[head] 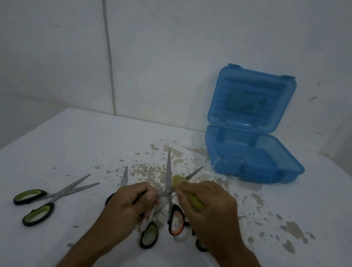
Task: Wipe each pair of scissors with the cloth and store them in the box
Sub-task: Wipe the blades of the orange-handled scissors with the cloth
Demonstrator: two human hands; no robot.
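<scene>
The open steel scissors with orange-and-black handles [171, 200] sit at the table's centre, blades splayed toward twelve and one o'clock. The left hand [133, 203] pinches one handle; the right hand [208, 211] grips a yellow-green cloth [186, 192] around the one o'clock blade. The open translucent blue plastic box [250, 155] stands at one o'clock; green-handled scissors [52, 196] lie at nine.

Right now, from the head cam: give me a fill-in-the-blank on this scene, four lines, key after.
1. The blue box stands with its lid ____.
2. The right hand holds a ____ cloth.
3. The green-handled scissors lying apart on the left have their blades ____.
4. The box holds ____ scissors.

Missing words: open; yellow-green; open; no
</scene>
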